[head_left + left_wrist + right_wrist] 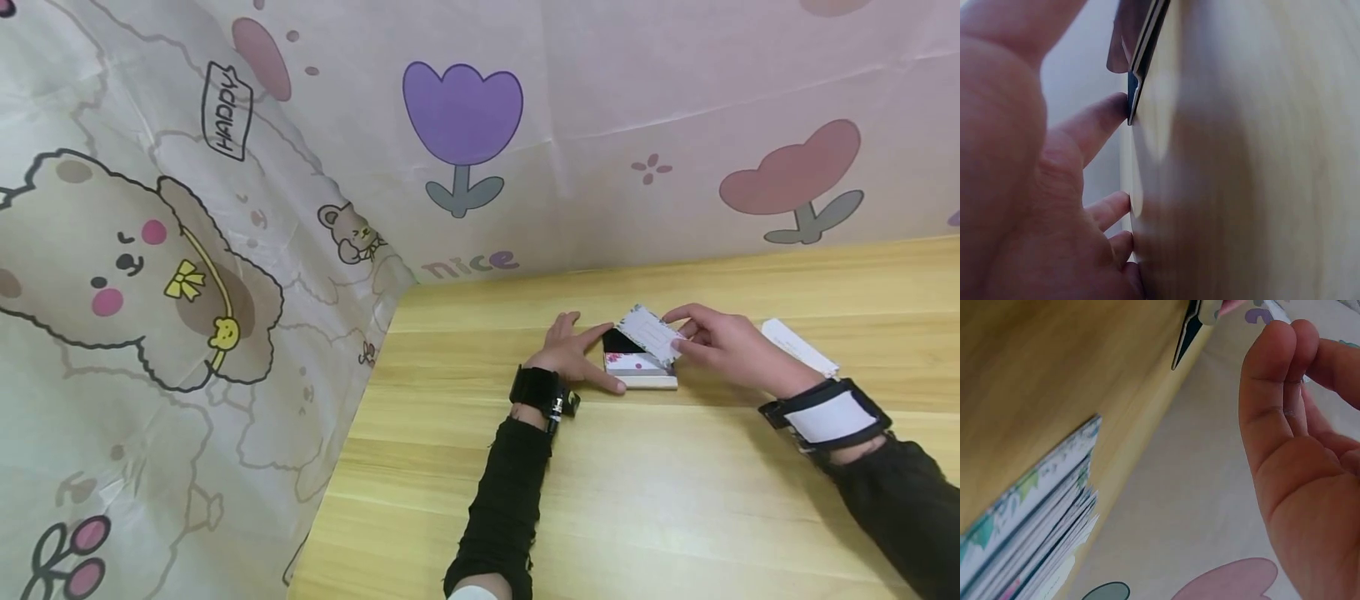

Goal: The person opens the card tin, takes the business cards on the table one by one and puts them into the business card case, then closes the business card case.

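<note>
Your left hand [573, 354] is lying flat with straight fingers, steadying the little box [640, 367] on the table [675, 500]. Your right hand [723, 346] is pinching a card [649, 333], tilted over the box's open top, just left of that hand.

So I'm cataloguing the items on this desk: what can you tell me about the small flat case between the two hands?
The case is small, flat and rectangular, with a pale edge and a floral-patterned top. It lies open on the wooden table, showing a dark interior. The left hand presses straight fingers against its left edge. The right hand pinches a floral-edged card tilted over its opening.
</note>
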The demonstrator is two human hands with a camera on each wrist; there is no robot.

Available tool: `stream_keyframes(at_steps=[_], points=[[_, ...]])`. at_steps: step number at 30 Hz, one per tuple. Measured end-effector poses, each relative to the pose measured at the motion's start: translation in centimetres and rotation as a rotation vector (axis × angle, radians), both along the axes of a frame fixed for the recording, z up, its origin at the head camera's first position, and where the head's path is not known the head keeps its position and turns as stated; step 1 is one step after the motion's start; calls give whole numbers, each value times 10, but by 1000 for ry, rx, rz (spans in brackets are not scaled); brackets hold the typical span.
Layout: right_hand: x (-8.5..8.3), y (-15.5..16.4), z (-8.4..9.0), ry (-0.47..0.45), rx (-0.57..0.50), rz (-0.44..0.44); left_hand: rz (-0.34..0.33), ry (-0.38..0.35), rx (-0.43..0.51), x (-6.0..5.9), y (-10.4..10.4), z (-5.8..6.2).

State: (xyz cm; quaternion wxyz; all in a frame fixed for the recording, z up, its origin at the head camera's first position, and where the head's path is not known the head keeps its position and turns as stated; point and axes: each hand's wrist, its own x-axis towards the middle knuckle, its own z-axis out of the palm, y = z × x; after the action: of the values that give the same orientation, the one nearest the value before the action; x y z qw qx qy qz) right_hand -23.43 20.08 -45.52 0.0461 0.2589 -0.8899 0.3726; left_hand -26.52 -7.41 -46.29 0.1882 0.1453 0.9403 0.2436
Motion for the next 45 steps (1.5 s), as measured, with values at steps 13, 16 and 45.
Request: stream_keyframes(at_steps=[13,16,45], points=[[-8,-10,2,-93,28,-35,-16,15,-35,-4,2,2],[-11,-11,1,-115,35,-46,-14,14,-35,-4,3,3],[-13,-18,-6,5,148,38,5,0,-16,-2,2,0]])
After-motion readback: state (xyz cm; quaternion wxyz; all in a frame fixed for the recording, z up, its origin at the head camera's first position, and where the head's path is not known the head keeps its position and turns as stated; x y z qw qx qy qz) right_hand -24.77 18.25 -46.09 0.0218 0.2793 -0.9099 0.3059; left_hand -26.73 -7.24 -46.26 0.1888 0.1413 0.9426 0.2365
